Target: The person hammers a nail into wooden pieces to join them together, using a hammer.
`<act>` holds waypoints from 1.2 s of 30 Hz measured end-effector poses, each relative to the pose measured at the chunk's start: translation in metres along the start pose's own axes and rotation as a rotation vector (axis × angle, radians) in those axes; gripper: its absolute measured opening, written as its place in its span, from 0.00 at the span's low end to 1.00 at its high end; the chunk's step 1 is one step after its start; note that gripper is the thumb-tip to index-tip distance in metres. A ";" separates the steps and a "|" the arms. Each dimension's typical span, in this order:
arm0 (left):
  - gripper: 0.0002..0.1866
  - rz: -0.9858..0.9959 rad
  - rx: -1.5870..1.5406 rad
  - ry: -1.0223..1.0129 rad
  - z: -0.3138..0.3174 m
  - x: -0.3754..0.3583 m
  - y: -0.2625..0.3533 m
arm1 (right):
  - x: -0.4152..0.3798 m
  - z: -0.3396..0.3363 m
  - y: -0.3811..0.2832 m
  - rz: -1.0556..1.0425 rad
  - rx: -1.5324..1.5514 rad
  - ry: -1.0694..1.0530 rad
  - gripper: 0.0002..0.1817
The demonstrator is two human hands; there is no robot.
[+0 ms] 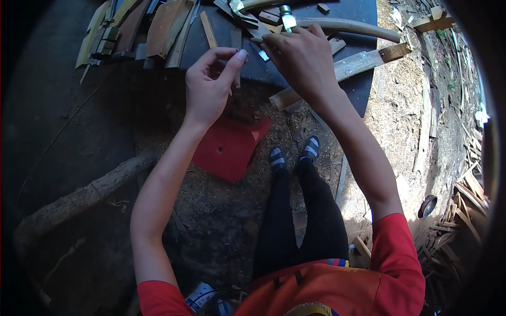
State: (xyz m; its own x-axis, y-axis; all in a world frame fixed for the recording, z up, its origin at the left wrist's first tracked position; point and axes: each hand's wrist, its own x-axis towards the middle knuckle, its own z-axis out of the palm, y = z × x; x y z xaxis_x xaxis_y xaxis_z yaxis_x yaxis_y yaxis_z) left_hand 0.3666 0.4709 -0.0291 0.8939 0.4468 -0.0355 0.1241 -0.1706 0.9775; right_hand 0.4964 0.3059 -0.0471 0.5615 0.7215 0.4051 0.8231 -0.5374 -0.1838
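Note:
My left hand (209, 87) is raised in front of the dark table (350, 100), its thumb and forefinger pinched together. Something small and dark shows at the fingertips, too small to name. My right hand (304, 62) hangs over the table with its fingers bent and bunched; what they hold, if anything, is hidden. Just beyond it lies a hammer (289, 22) with a shiny head and a curved wooden handle (353, 26). A claw hammer (241, 11) rests farther back. Below my right wrist a wooden slat (358, 66) lies across the table's edge.
Stacked wooden boards (167, 29) stand at the table's left side. Beneath the near edge is a red seat-like panel (232, 145). A log (87, 195) lies on the ground at left. Wood scraps (469, 195) pile up at right, and shavings cover the ground.

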 end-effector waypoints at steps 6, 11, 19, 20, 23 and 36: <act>0.11 -0.105 0.053 -0.052 -0.024 -0.008 -0.016 | 0.001 0.028 -0.021 0.059 -0.076 -0.219 0.09; 0.12 -0.079 0.021 -0.071 -0.010 -0.013 -0.014 | 0.006 0.025 -0.019 0.080 0.125 -0.085 0.14; 0.08 0.156 0.218 -0.303 0.021 -0.021 0.004 | -0.060 -0.042 -0.013 0.464 0.981 -0.036 0.12; 0.08 0.197 0.239 -0.343 0.027 -0.022 0.006 | -0.068 -0.046 -0.010 0.479 0.996 -0.018 0.12; 0.08 0.152 0.214 -0.390 0.047 -0.029 0.016 | -0.088 -0.064 -0.003 0.634 1.115 -0.063 0.10; 0.12 -0.011 0.143 -0.697 0.095 -0.034 0.023 | -0.145 -0.082 0.011 0.861 1.406 0.043 0.10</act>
State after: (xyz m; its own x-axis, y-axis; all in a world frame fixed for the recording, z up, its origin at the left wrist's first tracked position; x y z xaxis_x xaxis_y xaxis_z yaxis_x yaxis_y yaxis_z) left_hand 0.3802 0.3679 -0.0249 0.9538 -0.2082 -0.2165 0.1472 -0.3044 0.9411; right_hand 0.4172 0.1592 -0.0342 0.8827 0.4146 -0.2214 -0.2697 0.0610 -0.9610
